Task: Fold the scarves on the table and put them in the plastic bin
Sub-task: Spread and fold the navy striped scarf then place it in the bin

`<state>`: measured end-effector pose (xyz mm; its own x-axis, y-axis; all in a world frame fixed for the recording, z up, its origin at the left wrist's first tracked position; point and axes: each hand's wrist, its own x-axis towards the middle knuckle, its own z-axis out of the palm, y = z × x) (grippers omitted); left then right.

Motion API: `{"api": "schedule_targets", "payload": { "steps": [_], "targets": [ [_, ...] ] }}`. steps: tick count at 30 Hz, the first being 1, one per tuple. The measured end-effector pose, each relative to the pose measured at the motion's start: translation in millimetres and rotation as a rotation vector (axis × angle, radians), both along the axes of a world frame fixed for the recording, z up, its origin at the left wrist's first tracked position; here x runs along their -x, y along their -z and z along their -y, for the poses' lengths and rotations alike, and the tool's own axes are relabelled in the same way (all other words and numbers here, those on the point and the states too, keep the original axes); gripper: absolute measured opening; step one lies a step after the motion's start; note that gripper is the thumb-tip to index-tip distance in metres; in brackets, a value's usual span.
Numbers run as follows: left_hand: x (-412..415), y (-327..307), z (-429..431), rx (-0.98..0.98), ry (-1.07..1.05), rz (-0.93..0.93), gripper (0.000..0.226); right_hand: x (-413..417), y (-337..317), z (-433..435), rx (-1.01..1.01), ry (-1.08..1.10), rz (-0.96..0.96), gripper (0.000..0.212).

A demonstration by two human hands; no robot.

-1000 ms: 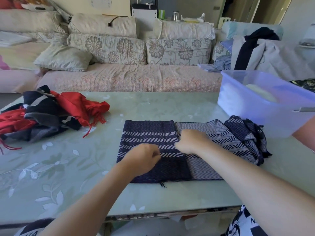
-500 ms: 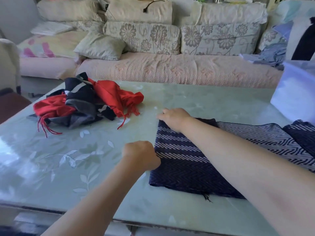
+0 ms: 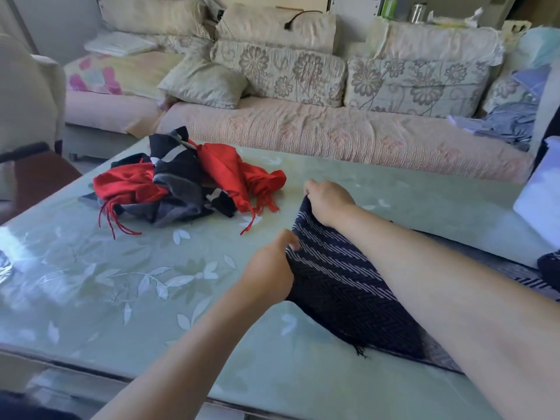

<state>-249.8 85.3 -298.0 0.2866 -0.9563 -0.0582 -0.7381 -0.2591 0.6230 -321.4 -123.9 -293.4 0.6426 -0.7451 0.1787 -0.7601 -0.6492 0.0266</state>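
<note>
the scarf at lower right is navy with white zigzag stripes. the pile of scarves at centre left is red, black and grey. the table is pale green with white leaves. the cushions are beige with brown flowers.

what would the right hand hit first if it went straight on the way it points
Gripping the far corner of the navy striped woven scarf, the right hand points left and away; the red fringed scarf in the pile looks first in line, though depth is unclear.
</note>
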Motion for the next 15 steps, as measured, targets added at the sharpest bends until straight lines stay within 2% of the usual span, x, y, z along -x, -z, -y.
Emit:
{"api": "schedule_targets", "payload": {
  "steps": [2, 9, 13, 15],
  "targets": [
    [-20, 0, -8, -0.003, -0.014, 0.079, 0.036, -19, 0, -2, -0.014, -0.017, 0.043, 0.023],
    [-104, -5, -38, -0.238, -0.125, 0.306, 0.034, -112, 5, -25, -0.064, -0.145, 0.150, 0.017],
    [-130, -4, -51, -0.344, -0.203, 0.443, 0.025, -155, 12, -50, -0.129, -0.147, 0.096, 0.022],
    [-137, 6, -52, -0.346, -0.222, 0.495, 0.030, -163, 21, -58, -0.165, -0.193, 0.053, 0.032]
  ]
}}
